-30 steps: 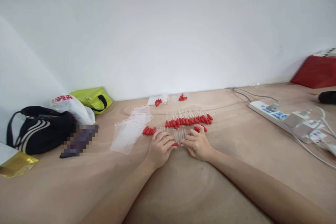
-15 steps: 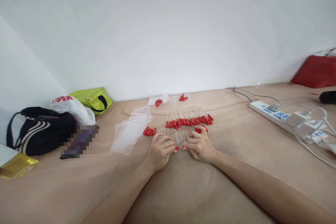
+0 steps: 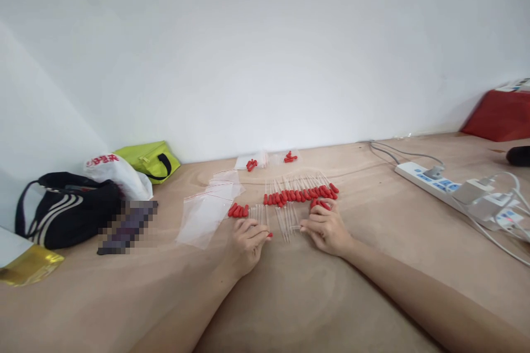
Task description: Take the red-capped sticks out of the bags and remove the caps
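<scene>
Between the fingertips of my left hand [image 3: 249,241] is a red rubber bulb [image 3: 270,235], mostly hidden by the fingers. My right hand [image 3: 327,227] pinches a clear glass tube [image 3: 295,227], apart from the bulb. Several bare glass dropper tubes [image 3: 285,222] lie between the hands, and a second group of tubes [image 3: 259,214] lies just beyond my left hand. Loose red bulbs [image 3: 238,210] sit left of these; other red bulbs [image 3: 319,204] lie just beyond the right fingers. Farther back runs a row of glass droppers with red bulbs [image 3: 298,195], tips pointing to the wall.
Clear zip bags [image 3: 202,215] overlap at left. Near the wall, two more bags hold red bulbs [image 3: 251,165]. A black bag [image 3: 74,209], a white plastic bag [image 3: 120,174] and a lime-green bag [image 3: 147,160] stand far left. At right lies a power strip [image 3: 422,177] with chargers and cables.
My hands have drawn apart. The red bulb and glass tube, which met between the fingertips, are now separated, the bulb moving left and the tube right. The view shifted slightly.
</scene>
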The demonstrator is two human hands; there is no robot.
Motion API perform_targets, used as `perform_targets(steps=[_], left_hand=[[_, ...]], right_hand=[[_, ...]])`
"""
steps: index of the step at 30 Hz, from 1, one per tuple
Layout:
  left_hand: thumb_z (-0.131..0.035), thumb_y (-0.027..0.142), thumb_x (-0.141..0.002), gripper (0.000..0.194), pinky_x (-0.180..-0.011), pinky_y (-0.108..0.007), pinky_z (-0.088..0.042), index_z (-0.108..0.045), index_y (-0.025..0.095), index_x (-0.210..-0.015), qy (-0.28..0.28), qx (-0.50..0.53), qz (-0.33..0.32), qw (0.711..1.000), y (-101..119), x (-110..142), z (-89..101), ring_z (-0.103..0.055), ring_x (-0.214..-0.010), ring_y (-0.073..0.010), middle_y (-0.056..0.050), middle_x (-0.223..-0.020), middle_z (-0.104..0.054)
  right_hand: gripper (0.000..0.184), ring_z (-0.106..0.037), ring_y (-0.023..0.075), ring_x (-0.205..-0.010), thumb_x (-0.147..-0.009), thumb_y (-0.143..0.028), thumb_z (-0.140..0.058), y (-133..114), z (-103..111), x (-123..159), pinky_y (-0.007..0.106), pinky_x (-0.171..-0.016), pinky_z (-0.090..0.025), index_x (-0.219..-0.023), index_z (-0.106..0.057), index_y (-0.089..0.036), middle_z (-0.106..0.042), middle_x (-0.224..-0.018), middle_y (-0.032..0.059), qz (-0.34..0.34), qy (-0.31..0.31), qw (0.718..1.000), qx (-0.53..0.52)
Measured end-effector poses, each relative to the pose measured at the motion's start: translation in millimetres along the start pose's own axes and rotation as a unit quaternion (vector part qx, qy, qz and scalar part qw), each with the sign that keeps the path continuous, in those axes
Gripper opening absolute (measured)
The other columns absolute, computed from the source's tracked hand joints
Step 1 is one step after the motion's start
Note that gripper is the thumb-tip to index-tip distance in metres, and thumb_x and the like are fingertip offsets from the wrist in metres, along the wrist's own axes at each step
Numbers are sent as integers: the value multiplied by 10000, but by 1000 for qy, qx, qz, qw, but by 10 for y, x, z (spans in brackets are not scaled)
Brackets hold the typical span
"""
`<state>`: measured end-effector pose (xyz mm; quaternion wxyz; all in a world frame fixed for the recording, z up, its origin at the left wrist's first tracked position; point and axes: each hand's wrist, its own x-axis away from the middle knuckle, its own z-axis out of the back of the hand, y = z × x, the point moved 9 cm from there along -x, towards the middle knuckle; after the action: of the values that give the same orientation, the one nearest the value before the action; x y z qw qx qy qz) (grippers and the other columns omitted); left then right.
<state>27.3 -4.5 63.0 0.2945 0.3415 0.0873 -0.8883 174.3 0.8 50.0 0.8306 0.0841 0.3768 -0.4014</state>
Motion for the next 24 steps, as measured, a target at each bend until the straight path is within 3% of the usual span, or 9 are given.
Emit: perform_targets(steps=[3,5,10,17,20,24], left_hand=[[-443,223,-848,168,-713,-288,-441,-609,203,-830,38,6,66,997,-215,96,88,-552,-777,-148,-35,-851,-629],[-425,243,-848,193,-740,-294,-459,-607,192,-881,75,-5,145,987,-439,160,167,-552,-820,-157,-64,-913,-574],[-406,266,-789,276,-785,-346,-463,-618,148,-920,145,-51,330,931,-1048,338,401,-538,-861,-201,-86,-882,-502],[-499,311,-690,310,-613,-265,-478,-506,165,-963,36,19,468,883,-1662,409,270,-560,-601,-136,-7,-723,-572],[-525,312,-665,228,-629,-266,-472,-517,174,-847,8,-2,484,875,-1763,412,214,-580,-608,-144,-13,-704,-609],[-503,355,-685,175,-630,-264,-468,-547,190,-722,-21,1,473,881,-1738,405,144,-604,-629,-161,-17,-675,-639]], right_hand=[[227,-473,120,-652,-848,-291,-451,198,93,32,331,-797,-247,-806,-670,-244,-609,-604,-9,-67,52,996,34],[219,-479,119,-635,-844,-296,-464,270,120,47,308,-744,-254,-840,-677,-246,-607,-592,-4,-99,78,990,62],[233,-514,133,-689,-819,-204,-442,289,58,25,290,-712,-246,-908,-657,-202,-622,-640,15,-122,63,983,118],[173,-494,136,-661,-788,-181,-448,259,-10,-23,304,-705,-229,-763,-619,-184,-629,-645,10,-129,48,984,112],[169,-484,135,-652,-788,-180,-449,256,-46,-30,307,-692,-221,-733,-609,-184,-616,-621,6,-130,43,985,107],[157,-486,138,-675,-797,-232,-469,249,-93,-31,313,-713,-221,-786,-622,-201,-613,-621,2,-124,18,990,69]])
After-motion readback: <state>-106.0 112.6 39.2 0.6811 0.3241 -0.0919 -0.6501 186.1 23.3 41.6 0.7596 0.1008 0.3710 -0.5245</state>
